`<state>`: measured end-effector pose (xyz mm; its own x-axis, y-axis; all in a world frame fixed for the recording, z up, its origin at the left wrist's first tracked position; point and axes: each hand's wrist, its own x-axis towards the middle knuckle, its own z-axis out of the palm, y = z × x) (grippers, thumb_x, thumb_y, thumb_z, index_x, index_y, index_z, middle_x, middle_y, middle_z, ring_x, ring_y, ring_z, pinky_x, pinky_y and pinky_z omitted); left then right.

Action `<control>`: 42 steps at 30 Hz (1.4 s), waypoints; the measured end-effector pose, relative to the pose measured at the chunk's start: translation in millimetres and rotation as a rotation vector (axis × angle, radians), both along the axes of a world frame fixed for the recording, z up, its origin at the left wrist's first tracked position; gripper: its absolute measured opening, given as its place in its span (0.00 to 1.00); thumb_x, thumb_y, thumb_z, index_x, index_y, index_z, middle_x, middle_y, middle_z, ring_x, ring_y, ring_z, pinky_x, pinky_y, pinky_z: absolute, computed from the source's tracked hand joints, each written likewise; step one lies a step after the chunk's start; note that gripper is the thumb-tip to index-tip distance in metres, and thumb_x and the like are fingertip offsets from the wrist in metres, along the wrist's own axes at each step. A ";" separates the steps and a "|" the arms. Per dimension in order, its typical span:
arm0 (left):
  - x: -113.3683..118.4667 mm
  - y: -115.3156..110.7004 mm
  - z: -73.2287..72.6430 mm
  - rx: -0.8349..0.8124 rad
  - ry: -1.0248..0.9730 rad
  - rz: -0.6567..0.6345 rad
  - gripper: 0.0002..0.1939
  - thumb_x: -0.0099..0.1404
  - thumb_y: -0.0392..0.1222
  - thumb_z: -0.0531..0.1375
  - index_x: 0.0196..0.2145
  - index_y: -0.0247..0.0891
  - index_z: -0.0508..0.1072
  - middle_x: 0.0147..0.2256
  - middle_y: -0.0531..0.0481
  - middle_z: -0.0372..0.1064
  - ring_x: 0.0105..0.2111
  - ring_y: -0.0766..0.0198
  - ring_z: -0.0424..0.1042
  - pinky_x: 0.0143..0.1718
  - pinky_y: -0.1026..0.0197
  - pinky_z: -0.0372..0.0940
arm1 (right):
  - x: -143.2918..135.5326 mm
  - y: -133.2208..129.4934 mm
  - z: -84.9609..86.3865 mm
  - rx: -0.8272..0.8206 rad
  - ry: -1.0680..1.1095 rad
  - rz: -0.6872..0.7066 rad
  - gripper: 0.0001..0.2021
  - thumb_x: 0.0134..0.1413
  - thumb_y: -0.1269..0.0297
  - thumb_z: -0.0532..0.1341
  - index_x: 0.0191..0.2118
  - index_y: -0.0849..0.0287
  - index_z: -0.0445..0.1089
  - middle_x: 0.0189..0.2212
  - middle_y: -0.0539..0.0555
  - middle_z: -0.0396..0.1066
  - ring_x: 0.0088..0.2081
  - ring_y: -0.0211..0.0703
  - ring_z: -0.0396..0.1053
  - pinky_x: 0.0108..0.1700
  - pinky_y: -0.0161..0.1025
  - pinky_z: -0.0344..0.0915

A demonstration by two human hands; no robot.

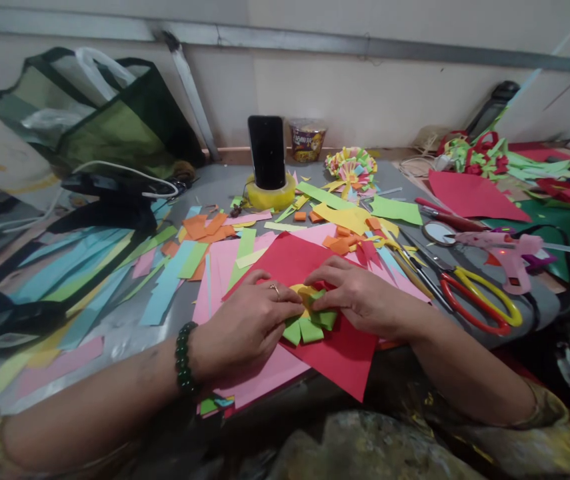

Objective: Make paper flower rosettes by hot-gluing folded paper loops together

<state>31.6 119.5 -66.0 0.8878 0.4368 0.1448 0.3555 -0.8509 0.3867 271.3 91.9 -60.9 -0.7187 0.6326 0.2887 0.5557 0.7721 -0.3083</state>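
Note:
A small paper flower (311, 327), with green petals and a yellow middle, rests on a red paper sheet (349, 360) that lies over pink sheets (219, 273). My left hand (252, 317), with a ring and a green bead bracelet, presses at the flower's left side, its fingers bent and close together. From the right, my right hand (349, 293) pinches the flower's green and yellow paper between thumb and fingers. Both sets of fingertips hide part of the flower.
Red-and-yellow scissors (475, 300) and a pink glue gun (512, 257) lie at the right. A phone (267, 153) stands in a yellow tape roll (271, 195) at the back, beside a cup (307, 140). Cut paper strips (169, 283) cover the left.

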 end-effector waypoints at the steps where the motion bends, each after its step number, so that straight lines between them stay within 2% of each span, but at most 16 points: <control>1: 0.0 0.0 0.1 0.005 -0.001 0.001 0.20 0.67 0.30 0.48 0.45 0.43 0.78 0.46 0.48 0.80 0.43 0.56 0.77 0.49 0.49 0.57 | 0.9 0.6 -0.4 0.009 0.026 -0.011 0.19 0.55 0.84 0.54 0.38 0.60 0.81 0.45 0.61 0.76 0.47 0.49 0.69 0.47 0.46 0.71; 6: -0.2 0.5 0.4 0.020 -0.006 -0.001 0.20 0.67 0.30 0.49 0.44 0.42 0.78 0.46 0.48 0.80 0.43 0.57 0.77 0.48 0.49 0.57 | 3.4 3.4 -3.5 0.080 0.081 -0.043 0.21 0.55 0.84 0.54 0.39 0.56 0.81 0.46 0.59 0.76 0.48 0.48 0.69 0.47 0.46 0.70; 11: -0.3 0.5 -0.6 0.045 -0.015 -0.004 0.20 0.67 0.29 0.49 0.44 0.42 0.78 0.46 0.49 0.80 0.43 0.58 0.77 0.48 0.50 0.57 | -0.1 3.0 -3.2 0.049 -0.041 -0.007 0.18 0.55 0.83 0.56 0.39 0.58 0.81 0.45 0.60 0.76 0.47 0.49 0.69 0.46 0.46 0.70; 17: -0.1 0.6 0.1 0.055 -0.007 -0.005 0.21 0.65 0.28 0.50 0.45 0.42 0.78 0.45 0.49 0.81 0.42 0.58 0.77 0.47 0.51 0.58 | 1.6 3.9 -4.4 0.088 0.070 -0.027 0.21 0.55 0.85 0.55 0.38 0.55 0.81 0.46 0.59 0.76 0.48 0.47 0.69 0.47 0.45 0.70; 20: -0.2 1.2 1.1 0.052 0.000 -0.011 0.20 0.65 0.29 0.50 0.45 0.42 0.78 0.46 0.49 0.80 0.42 0.58 0.77 0.47 0.51 0.58 | 0.2 3.1 -6.1 0.061 0.015 -0.012 0.19 0.55 0.84 0.57 0.39 0.57 0.81 0.47 0.60 0.76 0.48 0.48 0.68 0.47 0.46 0.70; 23: 0.2 1.5 1.1 0.042 0.004 -0.010 0.20 0.65 0.29 0.50 0.45 0.42 0.78 0.45 0.49 0.80 0.42 0.58 0.76 0.48 0.50 0.58 | -0.4 2.4 -6.7 0.051 0.008 -0.010 0.18 0.55 0.84 0.57 0.39 0.58 0.81 0.46 0.61 0.76 0.46 0.49 0.68 0.46 0.46 0.70; 27: 1.2 0.2 0.6 0.021 -0.002 -0.008 0.20 0.64 0.30 0.49 0.44 0.40 0.78 0.44 0.47 0.80 0.42 0.57 0.76 0.48 0.50 0.59 | 1.1 3.0 -7.3 0.108 0.089 -0.051 0.20 0.54 0.85 0.56 0.37 0.55 0.80 0.46 0.58 0.76 0.46 0.48 0.68 0.46 0.46 0.69; 31: -1.3 0.2 5.1 -0.042 -0.072 -0.014 0.21 0.62 0.31 0.49 0.44 0.40 0.78 0.44 0.47 0.80 0.40 0.57 0.76 0.48 0.50 0.61 | 1.1 3.7 -7.8 0.105 0.076 -0.023 0.18 0.55 0.83 0.55 0.35 0.56 0.80 0.45 0.58 0.76 0.47 0.48 0.69 0.45 0.45 0.70; 33: -5.0 3.6 10.0 -0.118 -0.189 0.061 0.21 0.63 0.32 0.47 0.44 0.41 0.77 0.42 0.49 0.80 0.40 0.58 0.76 0.48 0.52 0.64 | 2.2 4.2 -6.2 0.149 0.147 -0.061 0.19 0.55 0.83 0.53 0.34 0.56 0.78 0.44 0.58 0.77 0.46 0.47 0.69 0.46 0.46 0.70; 36: -11.9 13.7 16.6 -0.208 -0.417 0.310 0.18 0.65 0.38 0.48 0.41 0.40 0.78 0.42 0.49 0.80 0.43 0.57 0.77 0.48 0.55 0.68 | 5.4 5.6 -2.7 0.195 0.302 -0.154 0.19 0.54 0.84 0.51 0.33 0.55 0.73 0.39 0.55 0.77 0.42 0.46 0.71 0.46 0.47 0.69; 38: -15.3 21.8 17.5 -0.230 -0.501 0.465 0.16 0.64 0.42 0.51 0.39 0.39 0.78 0.42 0.47 0.80 0.44 0.55 0.77 0.47 0.55 0.69 | 7.3 7.0 -1.5 0.188 0.376 -0.214 0.18 0.53 0.83 0.50 0.33 0.55 0.71 0.35 0.54 0.77 0.39 0.44 0.72 0.45 0.45 0.68; 40: -16.7 28.2 15.1 -0.243 -0.512 0.544 0.15 0.62 0.44 0.52 0.37 0.38 0.78 0.40 0.47 0.80 0.43 0.54 0.77 0.47 0.54 0.71 | 8.3 8.5 -2.0 0.175 0.419 -0.274 0.17 0.53 0.82 0.50 0.33 0.55 0.70 0.32 0.53 0.76 0.36 0.44 0.72 0.42 0.43 0.68; 42: -16.2 31.5 11.2 -0.240 -0.491 0.548 0.15 0.61 0.43 0.53 0.36 0.38 0.78 0.39 0.47 0.80 0.41 0.55 0.77 0.46 0.54 0.71 | 8.6 9.9 -3.4 0.170 0.434 -0.306 0.16 0.53 0.82 0.50 0.32 0.55 0.70 0.30 0.52 0.76 0.35 0.43 0.71 0.40 0.42 0.68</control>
<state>15.5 151.0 -54.8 0.3946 0.8644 0.3116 0.4417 -0.4758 0.7606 279.9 101.7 -64.3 -0.3018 0.7127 0.6333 0.6122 0.6541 -0.4443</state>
